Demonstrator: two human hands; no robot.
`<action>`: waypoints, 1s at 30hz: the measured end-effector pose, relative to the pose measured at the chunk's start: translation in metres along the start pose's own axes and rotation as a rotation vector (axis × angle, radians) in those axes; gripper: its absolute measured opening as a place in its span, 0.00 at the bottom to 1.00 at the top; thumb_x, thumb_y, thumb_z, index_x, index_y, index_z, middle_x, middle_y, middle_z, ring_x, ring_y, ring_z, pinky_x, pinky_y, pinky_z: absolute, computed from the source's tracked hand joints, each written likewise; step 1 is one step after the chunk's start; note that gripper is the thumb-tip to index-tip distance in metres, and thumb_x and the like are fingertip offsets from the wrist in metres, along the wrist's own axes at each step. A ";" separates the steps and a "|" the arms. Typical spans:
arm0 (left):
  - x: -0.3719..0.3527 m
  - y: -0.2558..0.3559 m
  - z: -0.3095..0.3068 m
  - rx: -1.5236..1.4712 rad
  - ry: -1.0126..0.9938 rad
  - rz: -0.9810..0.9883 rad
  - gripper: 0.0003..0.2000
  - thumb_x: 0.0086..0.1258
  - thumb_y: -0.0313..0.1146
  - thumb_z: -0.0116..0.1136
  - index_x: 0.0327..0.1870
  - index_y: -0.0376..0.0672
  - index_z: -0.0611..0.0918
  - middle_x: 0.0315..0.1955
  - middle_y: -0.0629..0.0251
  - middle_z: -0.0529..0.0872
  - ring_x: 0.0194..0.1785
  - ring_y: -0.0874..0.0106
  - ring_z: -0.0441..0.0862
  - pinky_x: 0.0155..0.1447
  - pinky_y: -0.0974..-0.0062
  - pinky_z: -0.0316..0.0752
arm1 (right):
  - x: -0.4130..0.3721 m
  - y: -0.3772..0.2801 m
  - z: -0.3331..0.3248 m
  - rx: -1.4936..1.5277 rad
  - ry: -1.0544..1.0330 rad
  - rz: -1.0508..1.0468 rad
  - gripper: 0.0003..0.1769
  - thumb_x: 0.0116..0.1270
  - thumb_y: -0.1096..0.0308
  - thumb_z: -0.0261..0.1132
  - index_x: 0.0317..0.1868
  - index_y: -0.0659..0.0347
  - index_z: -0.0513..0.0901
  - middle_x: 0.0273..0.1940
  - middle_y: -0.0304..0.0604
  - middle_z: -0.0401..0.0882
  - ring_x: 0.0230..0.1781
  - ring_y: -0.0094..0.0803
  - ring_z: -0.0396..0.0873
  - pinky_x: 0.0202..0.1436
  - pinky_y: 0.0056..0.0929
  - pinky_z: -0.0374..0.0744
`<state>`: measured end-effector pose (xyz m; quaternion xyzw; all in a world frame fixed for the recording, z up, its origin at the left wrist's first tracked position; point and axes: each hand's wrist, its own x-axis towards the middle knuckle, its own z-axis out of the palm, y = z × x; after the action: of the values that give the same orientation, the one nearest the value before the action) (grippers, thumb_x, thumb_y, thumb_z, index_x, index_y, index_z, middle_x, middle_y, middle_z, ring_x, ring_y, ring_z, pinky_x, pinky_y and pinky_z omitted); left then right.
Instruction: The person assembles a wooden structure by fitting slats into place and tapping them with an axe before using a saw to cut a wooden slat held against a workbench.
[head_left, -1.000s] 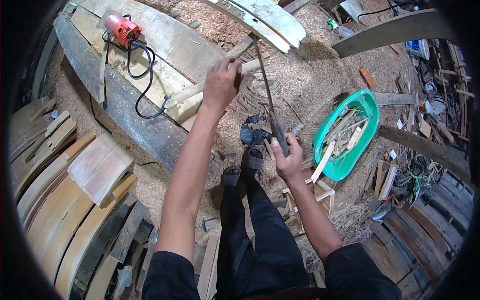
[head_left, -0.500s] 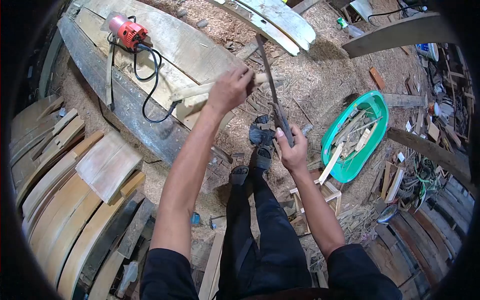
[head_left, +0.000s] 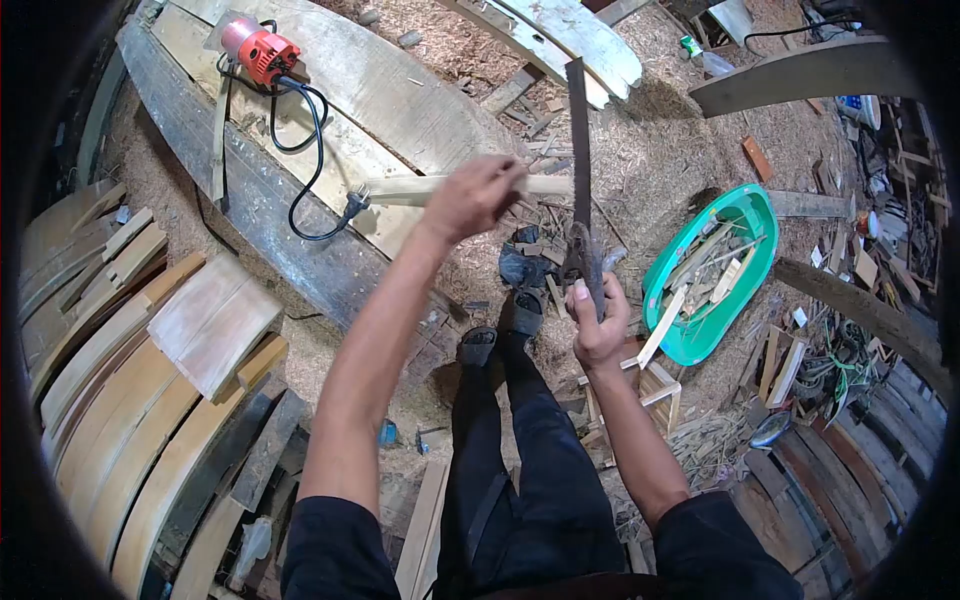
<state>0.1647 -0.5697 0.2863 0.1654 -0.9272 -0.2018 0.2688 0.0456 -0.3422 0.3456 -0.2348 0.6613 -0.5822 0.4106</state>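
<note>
A hand saw point(head_left: 581, 150) points up and away, its handle gripped in my right hand point(head_left: 601, 322). My left hand point(head_left: 474, 198) is closed at a pale wooden strip point(head_left: 400, 190), near the strip's right part; the fingers are slightly blurred. That strip reaches from the plank's edge toward the saw blade, and its right end meets or lies close to the toothed side. Behind its left end a black plug point(head_left: 354, 204) rests on the large boards point(head_left: 400, 110).
A red power tool point(head_left: 262, 52) with a black cord lies on the boards. A green tub point(head_left: 708, 275) of wood scraps stands at right, beside a small wooden frame point(head_left: 660, 392). Curved planks point(head_left: 130, 440) are stacked at left. Sawdust and offcuts cover the floor.
The saw and my right hand have shifted right, and the blade has turned more upright. My left hand has moved slightly right and down, and the strip lies more level.
</note>
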 end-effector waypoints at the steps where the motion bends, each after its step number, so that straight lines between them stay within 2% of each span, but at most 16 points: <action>1: -0.007 -0.008 -0.009 0.097 -0.030 0.004 0.15 0.68 0.37 0.60 0.48 0.35 0.79 0.45 0.56 0.83 0.49 0.63 0.82 0.53 0.65 0.80 | 0.001 -0.002 0.000 -0.013 -0.004 0.026 0.08 0.71 0.66 0.60 0.39 0.62 0.74 0.26 0.30 0.71 0.24 0.14 0.65 0.28 0.17 0.64; 3: -0.013 -0.022 -0.022 0.095 -0.006 -0.005 0.14 0.67 0.37 0.62 0.48 0.40 0.81 0.44 0.59 0.84 0.47 0.64 0.81 0.52 0.65 0.77 | 0.001 -0.005 0.004 -0.035 -0.007 0.081 0.07 0.70 0.66 0.62 0.39 0.61 0.76 0.28 0.28 0.71 0.27 0.14 0.65 0.31 0.18 0.65; 4: -0.014 -0.027 -0.030 0.152 0.002 -0.047 0.13 0.66 0.37 0.63 0.48 0.41 0.81 0.43 0.61 0.84 0.47 0.64 0.81 0.52 0.65 0.76 | 0.001 -0.002 0.006 -0.040 -0.020 0.062 0.09 0.71 0.64 0.62 0.42 0.61 0.76 0.25 0.27 0.70 0.23 0.13 0.63 0.27 0.16 0.62; 6: -0.014 -0.038 -0.044 0.272 0.022 -0.131 0.12 0.65 0.37 0.65 0.47 0.45 0.82 0.43 0.64 0.84 0.47 0.65 0.80 0.52 0.65 0.72 | 0.002 0.004 0.009 -0.094 -0.021 0.024 0.08 0.71 0.64 0.62 0.41 0.61 0.76 0.25 0.27 0.70 0.23 0.12 0.63 0.27 0.16 0.61; 9: -0.001 -0.037 -0.025 0.272 0.156 -0.181 0.10 0.64 0.37 0.65 0.45 0.48 0.83 0.42 0.67 0.84 0.48 0.66 0.79 0.52 0.65 0.69 | 0.006 0.013 0.015 -0.154 0.003 0.013 0.09 0.71 0.64 0.62 0.39 0.61 0.77 0.25 0.26 0.69 0.24 0.12 0.63 0.27 0.16 0.61; 10: 0.007 -0.032 -0.019 0.194 0.147 -0.181 0.14 0.61 0.35 0.66 0.48 0.47 0.83 0.45 0.65 0.83 0.50 0.64 0.79 0.54 0.63 0.68 | 0.007 0.015 0.017 -0.137 0.006 0.031 0.09 0.71 0.63 0.62 0.38 0.61 0.77 0.25 0.26 0.69 0.24 0.12 0.63 0.27 0.17 0.61; 13: 0.016 -0.014 -0.001 0.209 0.117 -0.354 0.14 0.62 0.38 0.66 0.47 0.47 0.84 0.45 0.67 0.83 0.51 0.64 0.78 0.57 0.63 0.67 | 0.013 0.015 0.025 -0.120 0.019 0.032 0.10 0.72 0.62 0.62 0.38 0.61 0.77 0.25 0.25 0.68 0.24 0.12 0.63 0.27 0.17 0.61; 14: 0.017 -0.012 -0.001 0.187 0.065 -0.407 0.15 0.63 0.40 0.64 0.50 0.48 0.83 0.49 0.65 0.82 0.56 0.62 0.76 0.62 0.60 0.64 | 0.016 0.015 0.026 -0.122 0.024 0.022 0.11 0.72 0.62 0.62 0.38 0.61 0.77 0.25 0.25 0.68 0.24 0.12 0.63 0.27 0.17 0.61; 17: 0.027 -0.012 -0.004 0.215 0.201 -0.419 0.17 0.66 0.41 0.59 0.55 0.49 0.80 0.55 0.61 0.78 0.63 0.61 0.70 0.67 0.57 0.59 | 0.027 0.014 0.027 -0.154 0.021 0.035 0.12 0.69 0.63 0.63 0.33 0.63 0.78 0.24 0.31 0.70 0.25 0.17 0.65 0.28 0.23 0.65; 18: 0.028 -0.014 -0.002 0.199 0.188 -0.513 0.22 0.69 0.41 0.54 0.63 0.46 0.74 0.64 0.55 0.71 0.72 0.58 0.61 0.73 0.53 0.51 | 0.030 0.014 0.027 -0.168 0.008 0.035 0.12 0.69 0.63 0.63 0.33 0.64 0.78 0.23 0.32 0.70 0.25 0.17 0.65 0.28 0.23 0.65; 21: 0.040 -0.025 0.014 0.334 0.293 -0.828 0.27 0.71 0.42 0.52 0.69 0.42 0.67 0.71 0.51 0.62 0.77 0.56 0.52 0.77 0.48 0.42 | 0.036 0.018 0.027 -0.213 -0.020 0.017 0.13 0.69 0.62 0.63 0.32 0.64 0.78 0.22 0.34 0.70 0.24 0.19 0.66 0.27 0.25 0.66; 22: 0.043 -0.027 0.018 0.387 0.230 -0.853 0.30 0.73 0.45 0.48 0.72 0.40 0.61 0.74 0.49 0.57 0.79 0.54 0.47 0.78 0.44 0.36 | 0.038 0.018 0.027 -0.236 -0.020 -0.003 0.13 0.69 0.62 0.63 0.32 0.64 0.78 0.21 0.34 0.69 0.24 0.19 0.66 0.27 0.25 0.66; 25: 0.047 -0.023 0.021 0.416 0.115 -0.921 0.32 0.74 0.47 0.44 0.75 0.41 0.57 0.77 0.53 0.50 0.81 0.59 0.42 0.78 0.45 0.30 | 0.042 0.024 0.026 -0.313 -0.006 -0.040 0.14 0.69 0.61 0.63 0.32 0.64 0.78 0.20 0.35 0.69 0.23 0.20 0.66 0.27 0.26 0.66; 28: 0.046 -0.026 0.024 0.546 0.121 -0.877 0.31 0.75 0.49 0.42 0.75 0.43 0.58 0.75 0.51 0.55 0.79 0.56 0.48 0.77 0.43 0.36 | 0.036 0.023 0.029 -0.299 -0.001 0.010 0.16 0.69 0.59 0.63 0.31 0.64 0.77 0.20 0.37 0.69 0.23 0.22 0.66 0.27 0.27 0.66; 30: 0.046 -0.027 0.026 0.552 0.110 -0.890 0.31 0.75 0.50 0.41 0.75 0.43 0.58 0.76 0.51 0.54 0.79 0.57 0.48 0.78 0.44 0.36 | 0.033 0.016 0.030 -0.277 0.003 0.037 0.17 0.70 0.58 0.62 0.30 0.64 0.76 0.20 0.38 0.68 0.22 0.22 0.66 0.26 0.28 0.66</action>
<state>0.1184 -0.6041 0.2734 0.6180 -0.7705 -0.0357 0.1519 0.0547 -0.3821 0.3216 -0.2760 0.7403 -0.4778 0.3839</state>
